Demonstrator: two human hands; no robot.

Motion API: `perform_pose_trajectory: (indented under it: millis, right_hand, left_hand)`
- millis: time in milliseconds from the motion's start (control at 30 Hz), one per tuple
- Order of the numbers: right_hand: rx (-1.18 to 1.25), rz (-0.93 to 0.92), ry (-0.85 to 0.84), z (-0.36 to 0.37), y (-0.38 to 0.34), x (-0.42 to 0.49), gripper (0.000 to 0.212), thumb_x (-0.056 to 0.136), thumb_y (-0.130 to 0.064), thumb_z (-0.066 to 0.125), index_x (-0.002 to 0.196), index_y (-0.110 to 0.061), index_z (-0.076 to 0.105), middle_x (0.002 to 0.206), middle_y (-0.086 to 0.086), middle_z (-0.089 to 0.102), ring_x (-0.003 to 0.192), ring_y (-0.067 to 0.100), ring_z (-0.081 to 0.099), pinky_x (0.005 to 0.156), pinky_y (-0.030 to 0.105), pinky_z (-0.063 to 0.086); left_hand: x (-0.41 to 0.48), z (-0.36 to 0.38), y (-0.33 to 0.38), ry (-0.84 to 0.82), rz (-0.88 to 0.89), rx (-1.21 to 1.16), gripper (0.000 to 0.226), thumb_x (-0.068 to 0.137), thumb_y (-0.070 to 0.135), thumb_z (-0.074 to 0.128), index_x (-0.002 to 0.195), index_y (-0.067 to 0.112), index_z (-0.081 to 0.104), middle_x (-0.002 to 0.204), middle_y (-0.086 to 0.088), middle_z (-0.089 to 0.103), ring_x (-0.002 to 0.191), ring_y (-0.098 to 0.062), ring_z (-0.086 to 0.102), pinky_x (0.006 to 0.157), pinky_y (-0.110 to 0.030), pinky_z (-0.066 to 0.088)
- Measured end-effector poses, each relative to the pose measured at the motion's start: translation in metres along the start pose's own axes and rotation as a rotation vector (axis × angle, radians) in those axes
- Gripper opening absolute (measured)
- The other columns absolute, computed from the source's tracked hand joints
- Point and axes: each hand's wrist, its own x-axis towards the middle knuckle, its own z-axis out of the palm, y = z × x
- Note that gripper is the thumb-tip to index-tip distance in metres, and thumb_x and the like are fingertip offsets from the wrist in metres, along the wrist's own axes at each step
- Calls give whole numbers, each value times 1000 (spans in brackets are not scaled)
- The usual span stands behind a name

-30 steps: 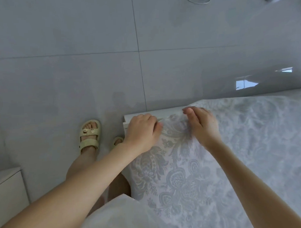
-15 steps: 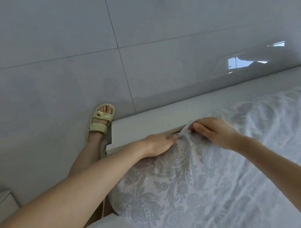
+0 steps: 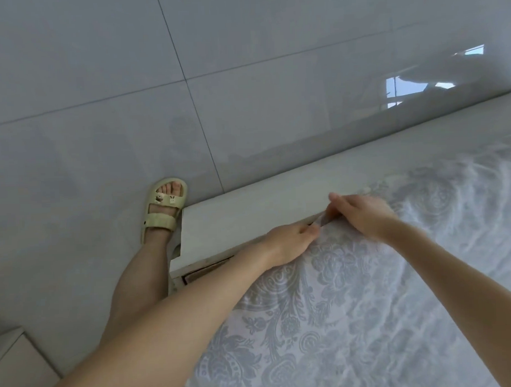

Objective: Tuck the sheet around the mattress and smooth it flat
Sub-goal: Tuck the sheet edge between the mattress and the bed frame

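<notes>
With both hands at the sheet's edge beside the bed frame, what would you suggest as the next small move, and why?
Probably push that edge down into the gap beside the bed frame. The right hand pinches the sheet at its edge, the left hand meets it there, and a short strip of fabric shows untucked between them.

I am looking down at a floor (image 3: 99, 68) of large, pale grey, glossy tiles, with thin dark grout lines (image 3: 185, 80) crossing it. Daylight is glancing off the tiles at the upper right, where a window's bright reflection (image 3: 404, 89) is showing. A white bed frame (image 3: 249, 219) is running from the middle out toward the right edge, showing a flat, matt ledge. The corner of a white cabinet (image 3: 20, 363) is poking in at the lower left.
</notes>
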Motion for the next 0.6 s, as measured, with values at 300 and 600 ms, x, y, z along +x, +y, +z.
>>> perform_pose_trajectory:
  millis: [300,600]
  right_hand:
    - [-280,-24,-214,-15,16,7,53,97,-56,21,103,-29,66,118,6,63,105,23,54,87,32,39]
    - [-125,149,-383,-25,22,28,69,94,-63,17,122,-17,60,126,8,59,118,25,52,100,37,35]
  left_hand:
    - [22,-1,10,-207,-207,-290,61,94,60,29,117,15,63,121,-4,61,107,-17,58,94,-29,43]
    - [44,13,39,-127,-22,111,58,99,51,9,145,27,34,146,-4,43,134,-24,39,105,-30,28]
